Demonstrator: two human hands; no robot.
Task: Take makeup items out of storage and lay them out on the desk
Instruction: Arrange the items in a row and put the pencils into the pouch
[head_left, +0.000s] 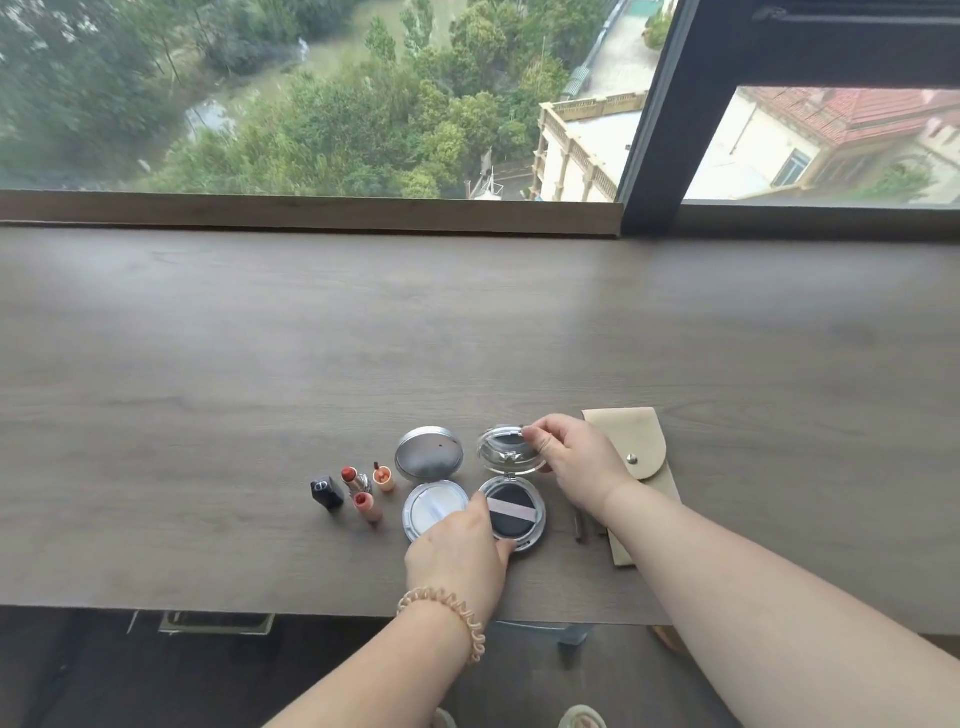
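Laying-out step: right hand (566, 457) pinches the cushion compact (511, 506) lid open, left hand (460, 551) grips its base — next, release it flat beside the lipsticks (358, 491)

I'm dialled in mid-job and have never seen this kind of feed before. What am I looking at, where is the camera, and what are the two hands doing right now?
There is no machine here: a person works with bare hands, and the one picture comes from a wide-angle camera on their head, looking forward and down, which is why both forearms enter from the bottom.

The grey wooden desk stands against a window. The right hand pinches the rim of the clear lid of an open compact, holding it up. The left hand steadies that compact's base, which holds a dark puff.

Left of it lies a white cushion compact with its silver lid open. Further left are a black case and small lipstick-like items. A beige pouch lies at the right, partly under the right forearm.
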